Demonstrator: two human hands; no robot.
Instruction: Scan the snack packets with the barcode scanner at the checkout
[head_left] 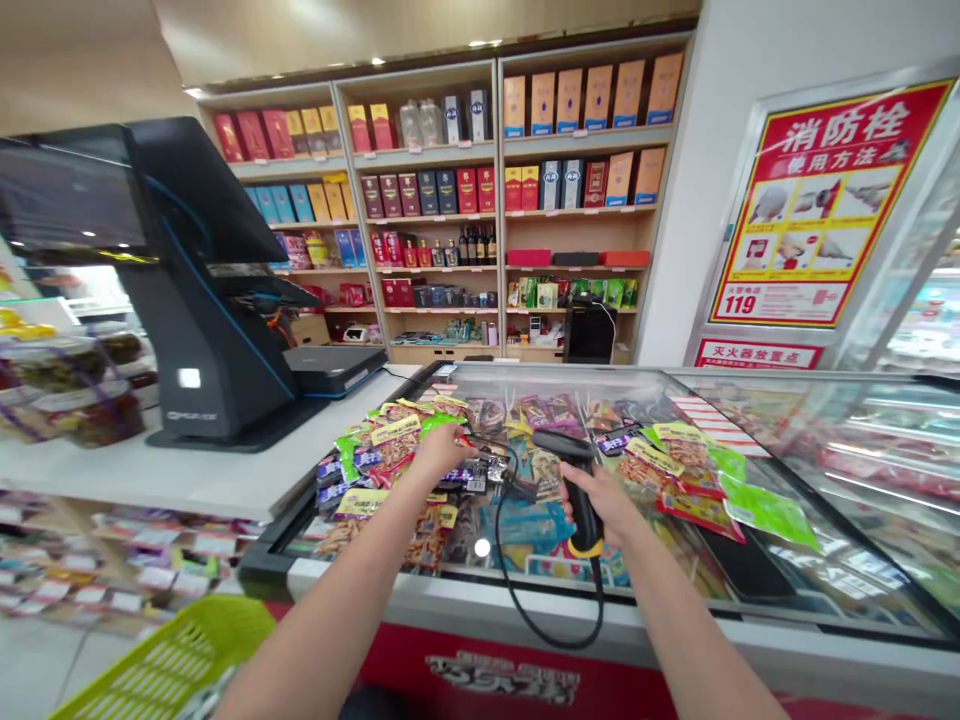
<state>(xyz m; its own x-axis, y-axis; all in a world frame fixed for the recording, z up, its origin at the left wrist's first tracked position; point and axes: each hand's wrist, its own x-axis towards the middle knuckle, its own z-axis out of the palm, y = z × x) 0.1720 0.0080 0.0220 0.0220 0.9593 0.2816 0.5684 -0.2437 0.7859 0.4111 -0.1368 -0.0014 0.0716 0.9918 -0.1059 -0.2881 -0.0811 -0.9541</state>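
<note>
My right hand (609, 500) is wrapped round the handle of a black and yellow barcode scanner (564, 446), its head turned to the left. A black cable (504, 560) loops from the scanner's base over the freezer's front edge. Over the left pile, my left hand (442, 452) has its fingers pinched at the edge of a dark snack packet (480, 472) with a white barcode label facing up. Several other snack packets (396, 430) in yellow, red, green and purple are heaped beneath and around my left hand. The fingertips are partly hidden.
More snack packets (675, 455) lie on the freezer's glass top (817, 545) at right, beside a black phone (750, 562). A checkout terminal (217, 330) stands on the counter (225, 470) at left. Below is a green basket (172, 660). Shelves (420, 225) of boxes line the back wall.
</note>
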